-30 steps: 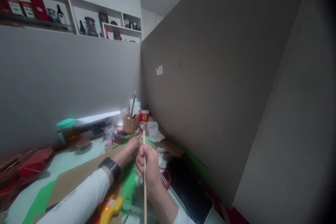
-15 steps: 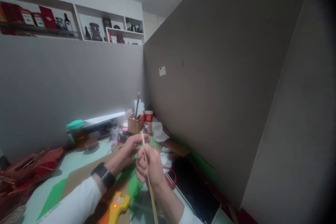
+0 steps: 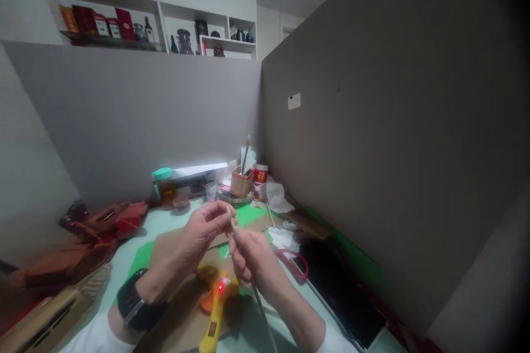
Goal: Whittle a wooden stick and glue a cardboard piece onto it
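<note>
A long, thin pale strip (image 3: 264,317), which looks like bamboo or wood, runs from between my hands down toward the bottom edge. My left hand (image 3: 203,231), with a black watch on its wrist, has thumb and fingers closed on the strip's upper end. Just below that, my right hand (image 3: 253,258) grips the same strip, its fingers curled around it. Beneath my hands, a yellow glue gun (image 3: 215,314) with a lit red light lies on brown cardboard (image 3: 174,309).
Red-handled scissors (image 3: 295,266) and a black flat-screened device (image 3: 343,292) lie at the right. Farther back are a pen box (image 3: 242,183), a red-and-white cup (image 3: 260,174) and a teal-lidded jar (image 3: 163,185). Reddish-brown model-like pieces (image 3: 111,220) occupy the left. Grey partitions (image 3: 144,110) enclose the table.
The view has swung left, so the scene sits farther right. My left hand has come to the strip's upper end, and more of the glue gun shows.
</note>
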A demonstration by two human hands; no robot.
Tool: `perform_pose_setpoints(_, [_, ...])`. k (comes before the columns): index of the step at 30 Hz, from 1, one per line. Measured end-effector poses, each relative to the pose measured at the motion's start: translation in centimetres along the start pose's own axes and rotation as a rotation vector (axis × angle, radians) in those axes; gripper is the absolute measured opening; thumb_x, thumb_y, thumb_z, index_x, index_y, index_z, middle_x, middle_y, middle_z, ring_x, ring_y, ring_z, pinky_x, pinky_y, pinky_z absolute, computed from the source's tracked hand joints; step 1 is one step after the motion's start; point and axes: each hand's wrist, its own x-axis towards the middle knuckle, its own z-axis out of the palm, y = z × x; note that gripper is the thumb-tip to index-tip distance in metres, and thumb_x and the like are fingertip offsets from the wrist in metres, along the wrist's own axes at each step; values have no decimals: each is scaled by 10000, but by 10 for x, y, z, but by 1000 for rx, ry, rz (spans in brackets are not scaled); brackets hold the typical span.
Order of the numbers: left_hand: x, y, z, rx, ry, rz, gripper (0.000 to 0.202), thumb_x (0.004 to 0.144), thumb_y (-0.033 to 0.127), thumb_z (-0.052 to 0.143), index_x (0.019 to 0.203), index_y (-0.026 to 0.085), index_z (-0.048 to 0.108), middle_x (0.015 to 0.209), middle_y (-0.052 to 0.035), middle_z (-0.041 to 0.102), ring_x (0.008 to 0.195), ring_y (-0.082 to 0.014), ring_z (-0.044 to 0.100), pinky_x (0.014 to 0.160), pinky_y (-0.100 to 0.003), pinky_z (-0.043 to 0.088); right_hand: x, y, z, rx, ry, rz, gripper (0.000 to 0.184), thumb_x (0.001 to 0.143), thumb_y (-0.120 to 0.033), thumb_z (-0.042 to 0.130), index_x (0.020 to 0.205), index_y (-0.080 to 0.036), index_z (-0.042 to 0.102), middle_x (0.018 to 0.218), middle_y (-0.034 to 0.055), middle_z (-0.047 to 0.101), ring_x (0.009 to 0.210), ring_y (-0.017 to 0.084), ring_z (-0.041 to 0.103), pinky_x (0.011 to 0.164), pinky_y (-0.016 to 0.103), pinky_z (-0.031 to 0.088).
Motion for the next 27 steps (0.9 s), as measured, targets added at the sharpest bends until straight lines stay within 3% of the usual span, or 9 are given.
perform_pose_setpoints(5, [-21,4,-19,72,109,95,196,925,298,652,808,161,575,737,34,589,661,-93,560,661,-215,482,-7,1,7,-246,-60,6,353,929,-487,501,756,-186,564,496,-92,388,394,66,246,363,190,184])
perform_pose_setpoints(9, [-35,3,-35,217,104,153,139,937,302,626,892,184,566,789,4,669,694,-134,628,673,-262,523,-12,-2,9,-516,-72,-39,339,972,-375,479,713,-178,576,576,-49,472,475,85,364,454,221,243])
perform_pose_setpoints(13, [-39,6,-52,508,139,273,105,942,275,635,927,213,552,753,17,648,675,-166,632,675,-319,524,-13,-6,9,-757,-65,-90,333,993,-299,464,701,-181,571,659,-21,533,621,122,465,609,255,313])
perform_pose_setpoints(15, [-38,10,-59,725,129,362,76,927,244,652,892,192,609,833,-26,658,778,-198,637,757,-368,508,-13,-6,9,-858,-20,-109,323,991,-272,459,699,-185,565,652,-20,519,664,140,481,654,273,305])
perform_pose_setpoints(19, [-40,15,-63,1114,-34,585,166,956,130,542,945,120,708,1154,-166,658,1113,-270,581,984,-447,433,-12,-4,9,-990,21,-121,307,981,-234,439,714,-184,581,656,-18,532,678,148,494,673,281,297])
perform_pose_setpoints(21, [-42,14,-60,1256,-184,655,229,947,70,497,1010,110,714,1149,-162,667,1164,-276,568,1104,-499,354,-12,-5,9,-1032,17,-131,310,974,-216,429,702,-182,574,664,-17,546,680,145,505,672,275,306])
perform_pose_setpoints(23, [-44,13,-57,1372,-300,690,268,917,24,481,1026,116,709,1044,-129,682,1096,-266,593,1169,-550,256,-12,-5,10,-1068,10,-142,318,973,-209,418,693,-180,568,671,-14,562,670,140,517,654,266,313])
perform_pose_setpoints(25, [-46,10,-55,1471,-344,699,293,903,7,447,989,132,697,909,-93,652,909,-246,595,1066,-532,373,-12,-6,11,-1108,-7,-156,341,988,-223,409,694,-180,576,660,-15,565,647,136,521,622,260,311])
perform_pose_setpoints(27, [-47,8,-55,1563,-340,691,295,909,20,414,926,159,672,826,-74,596,765,-240,530,794,-444,465,-12,-6,10,-1161,-30,-187,357,1013,-251,404,712,-186,585,645,-23,554,622,131,512,596,256,301])
